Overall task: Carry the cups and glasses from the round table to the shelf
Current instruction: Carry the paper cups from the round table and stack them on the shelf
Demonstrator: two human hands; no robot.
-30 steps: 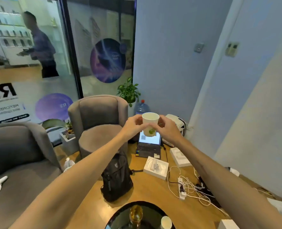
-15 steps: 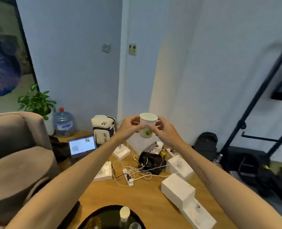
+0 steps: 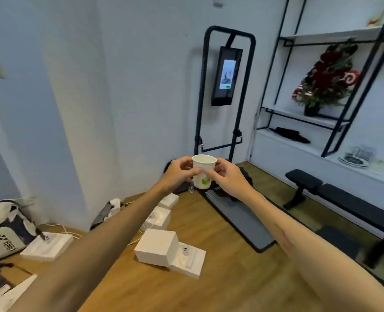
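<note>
Paper cup in transit, shelf ahead on the right.
We clamp the paper cup (image 3: 203,171) upright between left grip (image 3: 179,174) and right grip (image 3: 228,179), presumably for steadiness; the shelf (image 3: 299,140) stands well apart.

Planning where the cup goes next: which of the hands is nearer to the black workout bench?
Right. The right hand grips the paper cup on the side facing the bench; the left hand grips the cup's far side, farther from it.
</note>
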